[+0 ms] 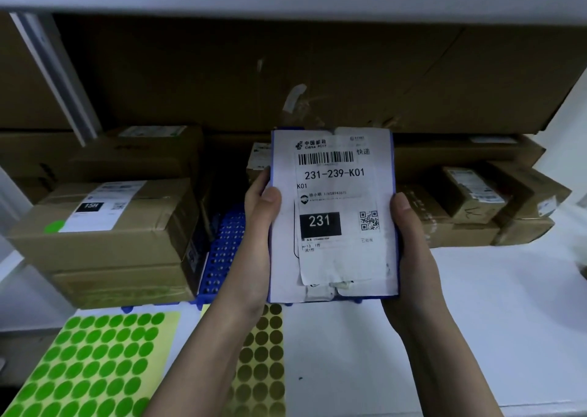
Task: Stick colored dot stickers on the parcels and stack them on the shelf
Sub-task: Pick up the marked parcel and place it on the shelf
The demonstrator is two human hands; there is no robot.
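Note:
A flat parcel [333,257] with a white shipping label reading 231-239-K01 is held upright above the white shelf board [476,321]. My left hand [259,226] grips its left edge, thumb on the label. At the right edge my right hand [413,241] grips it the same way. A sheet of green dot stickers [92,365] lies at the lower left. A sheet of dark gold dot stickers [263,359] lies partly under my left forearm. A cardboard box [104,235] at the left carries a green dot [54,226] beside its label.
More cardboard boxes [476,203] are stacked at the back right, and a large carton [286,73] fills the back. A blue perforated rack [222,251] lies behind the parcel. A metal upright [57,76] stands at the left, with another shelf board overhead.

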